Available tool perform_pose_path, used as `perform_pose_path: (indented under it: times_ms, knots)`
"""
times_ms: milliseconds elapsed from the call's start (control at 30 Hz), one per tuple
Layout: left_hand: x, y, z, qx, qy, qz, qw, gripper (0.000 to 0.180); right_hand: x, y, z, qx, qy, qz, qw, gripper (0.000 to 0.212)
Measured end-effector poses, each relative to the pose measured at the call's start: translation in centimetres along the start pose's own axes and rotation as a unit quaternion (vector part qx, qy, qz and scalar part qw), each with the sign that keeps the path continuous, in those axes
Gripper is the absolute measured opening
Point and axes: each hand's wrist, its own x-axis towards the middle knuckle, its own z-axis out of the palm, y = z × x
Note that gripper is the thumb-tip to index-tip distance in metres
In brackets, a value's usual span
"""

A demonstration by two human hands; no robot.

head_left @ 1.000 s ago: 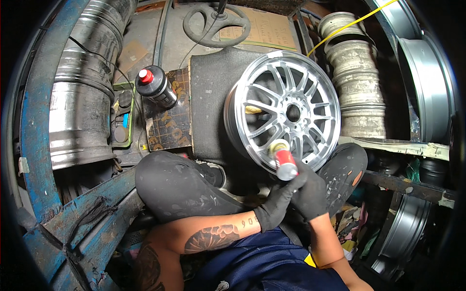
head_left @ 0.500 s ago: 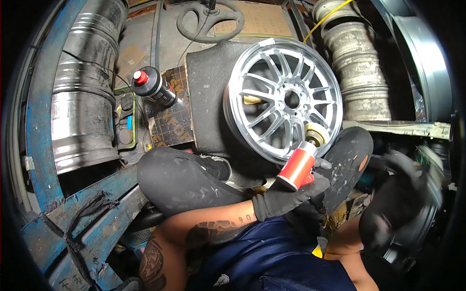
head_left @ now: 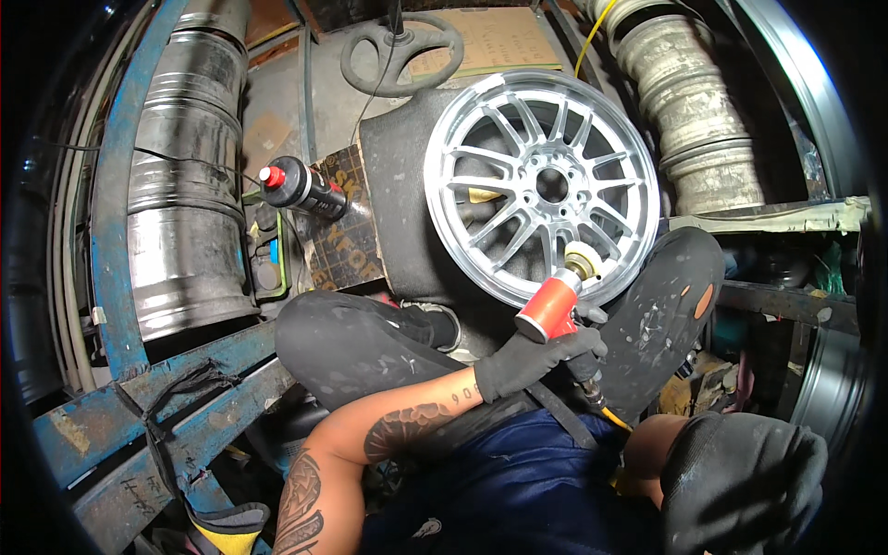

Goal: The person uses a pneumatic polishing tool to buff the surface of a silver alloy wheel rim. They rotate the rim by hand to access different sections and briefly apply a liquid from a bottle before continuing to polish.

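My left hand [head_left: 546, 359], in a black glove, is closed round the grip of a red air polisher [head_left: 552, 305]. Its small round yellowish pad [head_left: 583, 261] is at the lower spokes of a silver alloy wheel [head_left: 442, 199]; whether it touches the metal is unclear. The wheel lies face up between my knees, partly over a dark mat [head_left: 398, 194]. A yellow air hose [head_left: 614, 419] runs from the tool's lower end towards my lap. My right hand [head_left: 745, 481], also gloved in black, is raised at the lower right, away from the wheel. Shadow obscures its fingers.
A black bottle with a red cap [head_left: 305, 188] stands left of the wheel on a patterned board [head_left: 344, 245]. Stacked rims [head_left: 185, 264] line the left behind a blue metal frame [head_left: 120, 231]. More rims [head_left: 689, 106] are at right. A steering wheel [head_left: 402, 55] lies at the back.
My right hand has moved down and closer to the camera. The polisher has shifted slightly left, its pad still at the wheel's lower spokes. The whole view has turned a little.
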Motion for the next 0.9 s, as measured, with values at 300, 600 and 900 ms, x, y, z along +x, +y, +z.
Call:
perform_pose_path:
  times_ms: [300, 600, 900]
  knots:
    - [-0.3, -1.4, -0.9, 0.141, 0.125, -0.049, 0.981, 0.032, -5.8, -1.4, -6.3, -0.223, -0.617, 0.449, 0.606, 0.081]
    - [-0.4, -6.9, -2.1, 0.535, 0.127, 0.214, 0.808, 0.037, -14.1, -4.1, -8.6, -0.195, -0.502, 0.634, 0.555, 0.059]
    - [0.0, -5.8, -0.8, 0.008, 0.294, 0.038, 0.955, 0.047, -16.6, -1.7, -7.1, -0.113, -0.548, 0.670, 0.488, 0.047]
